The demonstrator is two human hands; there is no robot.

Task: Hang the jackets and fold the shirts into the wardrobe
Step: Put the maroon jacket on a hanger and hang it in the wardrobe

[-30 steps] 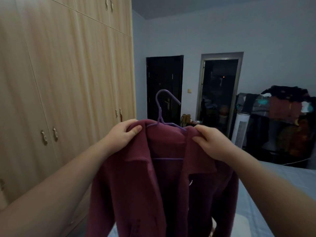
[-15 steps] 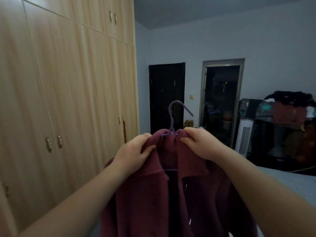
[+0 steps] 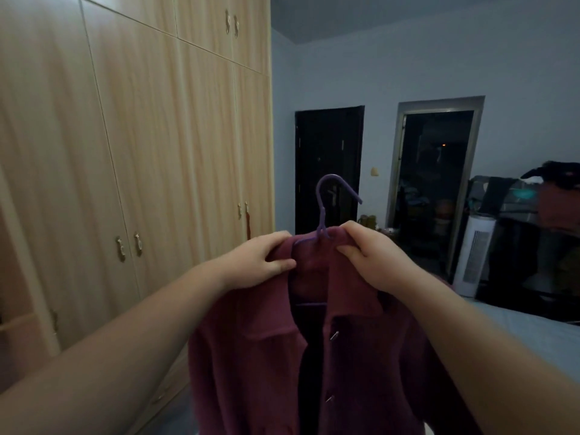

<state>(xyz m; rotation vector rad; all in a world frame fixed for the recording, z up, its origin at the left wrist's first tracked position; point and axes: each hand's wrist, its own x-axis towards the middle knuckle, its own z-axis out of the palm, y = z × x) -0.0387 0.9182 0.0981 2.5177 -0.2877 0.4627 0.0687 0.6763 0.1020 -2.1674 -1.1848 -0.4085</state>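
Observation:
A maroon jacket (image 3: 260, 365) hangs on a purple hanger (image 3: 326, 202) held up in front of me, its front open and its hook standing above the collar. My left hand (image 3: 257, 262) pinches the collar on the left side. My right hand (image 3: 367, 255) pinches the collar on the right, just beside the hanger's neck. The wooden wardrobe (image 3: 141, 152) fills the left side, with its doors closed.
A bed (image 3: 539, 337) with a pale cover lies at the lower right. Behind it stand a white tower appliance (image 3: 474, 252) and a dark rack piled with clothes (image 3: 552, 196). Two dark doorways (image 3: 329, 164) are in the far wall.
Both hands have moved inward along the collar toward the hanger's neck, and the jacket sits higher and closer to the wardrobe. The view has tilted up.

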